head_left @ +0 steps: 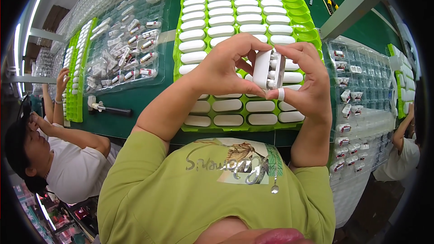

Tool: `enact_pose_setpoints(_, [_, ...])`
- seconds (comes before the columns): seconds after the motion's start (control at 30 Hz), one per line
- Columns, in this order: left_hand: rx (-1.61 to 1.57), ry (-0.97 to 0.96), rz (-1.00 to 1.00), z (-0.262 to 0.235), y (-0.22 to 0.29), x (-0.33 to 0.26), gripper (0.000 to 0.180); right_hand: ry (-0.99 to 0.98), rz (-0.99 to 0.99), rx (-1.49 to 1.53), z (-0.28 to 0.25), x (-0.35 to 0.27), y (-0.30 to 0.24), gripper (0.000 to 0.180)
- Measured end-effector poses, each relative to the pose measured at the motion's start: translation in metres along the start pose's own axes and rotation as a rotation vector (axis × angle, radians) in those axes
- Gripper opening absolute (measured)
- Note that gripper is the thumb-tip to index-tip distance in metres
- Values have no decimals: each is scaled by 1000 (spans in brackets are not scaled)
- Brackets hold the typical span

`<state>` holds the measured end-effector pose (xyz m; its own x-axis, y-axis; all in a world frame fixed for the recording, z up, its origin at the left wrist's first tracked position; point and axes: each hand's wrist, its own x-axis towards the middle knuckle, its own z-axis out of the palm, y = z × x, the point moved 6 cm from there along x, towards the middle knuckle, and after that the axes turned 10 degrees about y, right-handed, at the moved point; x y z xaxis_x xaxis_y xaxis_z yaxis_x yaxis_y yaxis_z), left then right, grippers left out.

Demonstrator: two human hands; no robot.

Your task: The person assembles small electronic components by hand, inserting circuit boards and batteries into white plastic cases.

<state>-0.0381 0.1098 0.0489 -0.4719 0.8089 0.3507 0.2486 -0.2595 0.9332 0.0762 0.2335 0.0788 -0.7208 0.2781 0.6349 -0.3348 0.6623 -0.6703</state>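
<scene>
- Both hands, left hand point(221, 70) and right hand point(307, 81), pinch one white oblong case point(263, 68), upright, glossy.
- Green tray point(298, 13) beneath holds rows of white cases.
- Clear tray point(361, 86) right of it: small parts.

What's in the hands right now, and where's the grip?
A white oblong plastic casing, held upright by both hands: left hand fingertips on its left side and top, right hand on its right side.
</scene>
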Motion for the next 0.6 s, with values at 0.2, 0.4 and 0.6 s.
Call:
enact_pose_setpoints(0.2, [107,-34,39,-1,0,-2,68,-20,23,25,-2,-2,2,65])
enact_pose_setpoints(0.4, [31,-29,53,-2,-5,-2,70,-6,101,112,4,-2,4,65])
enact_pose_setpoints(0.6, [-20,-32,30,-1,0,-4,70,-28,129,139,1,-1,3,67])
